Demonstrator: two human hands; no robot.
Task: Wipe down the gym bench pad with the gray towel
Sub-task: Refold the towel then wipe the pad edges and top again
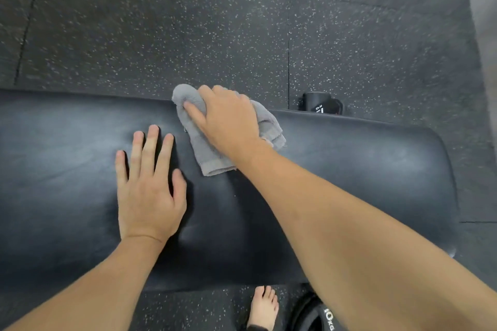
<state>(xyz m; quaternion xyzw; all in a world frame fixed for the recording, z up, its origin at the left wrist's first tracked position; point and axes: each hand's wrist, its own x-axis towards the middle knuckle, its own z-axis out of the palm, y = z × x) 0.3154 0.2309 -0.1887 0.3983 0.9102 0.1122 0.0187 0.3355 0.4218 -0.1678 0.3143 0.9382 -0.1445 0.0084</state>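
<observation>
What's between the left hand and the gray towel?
Only bare bench pad. In the head view a narrow dark strip separates the left hand from the gray towel, which sits under the right hand.

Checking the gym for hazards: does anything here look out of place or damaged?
No damage shows on the black padded bench. One oddity: a bare foot stands on the speckled rubber floor right beside a black weight.

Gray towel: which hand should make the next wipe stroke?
Right. The right hand already presses the crumpled gray terry towel onto the black padded bench pad. The left hand lies flat, empty, bracing.
</observation>
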